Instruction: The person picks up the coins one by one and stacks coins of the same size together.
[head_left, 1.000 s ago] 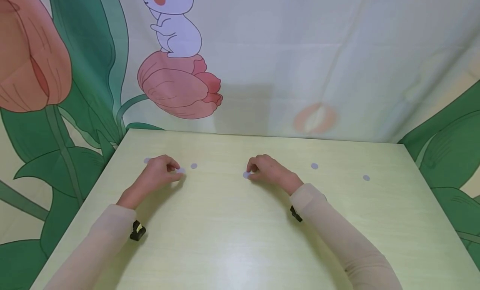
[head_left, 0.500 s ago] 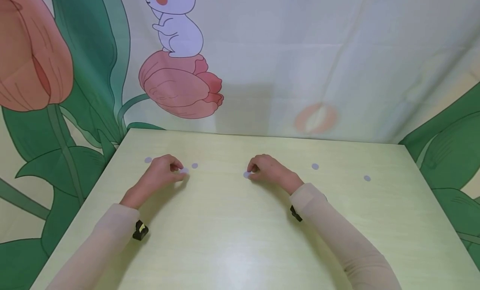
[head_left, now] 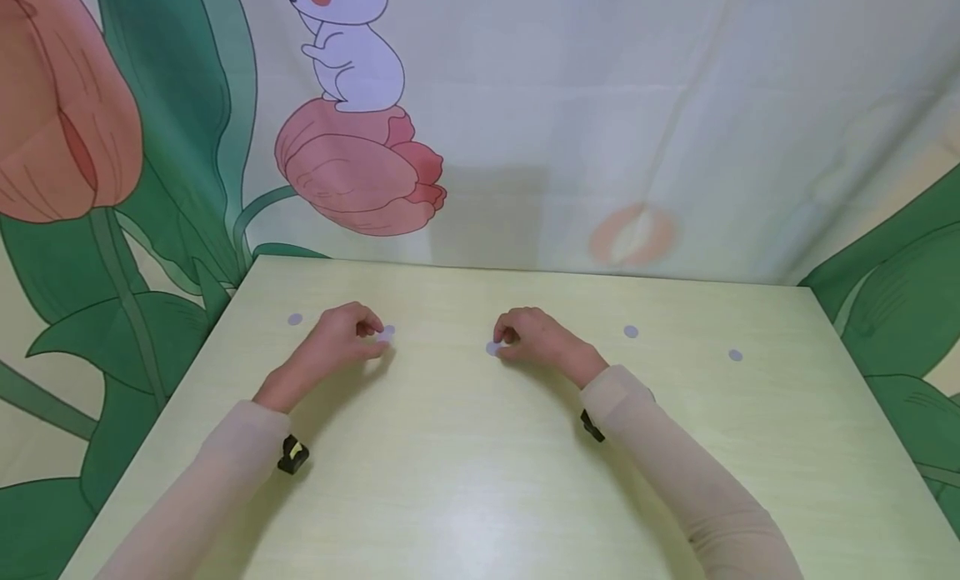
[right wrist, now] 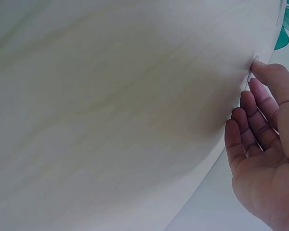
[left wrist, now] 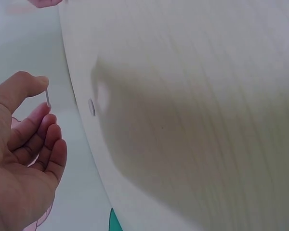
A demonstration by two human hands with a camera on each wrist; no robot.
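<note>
In the head view my left hand (head_left: 337, 338) pinches a thin pale purple disc (head_left: 384, 337) between thumb and forefinger. It overlaps a second purple disc (head_left: 390, 328) lying on the table. The left wrist view shows the held disc (left wrist: 47, 97) edge-on and raised, with the other fingers loosely curled; the lying disc (left wrist: 91, 107) is to its right, in the hand's shadow. My right hand (head_left: 538, 340) pinches another purple disc (head_left: 492, 348) near the table's middle. From the right wrist, thumb and forefinger meet at that disc (right wrist: 251, 73), close to the tabletop.
More purple discs lie on the pale wooden table (head_left: 465, 463): a far-left disc (head_left: 296, 319), a right-hand disc (head_left: 631, 332) and a far-right disc (head_left: 736, 355). Behind the table's back edge hangs a curtain (head_left: 510, 130) printed with tulips and a white animal.
My left hand has moved right with its pinched disc, from left of the lying disc until it overlaps it. The right hand and its disc have stayed in place.
</note>
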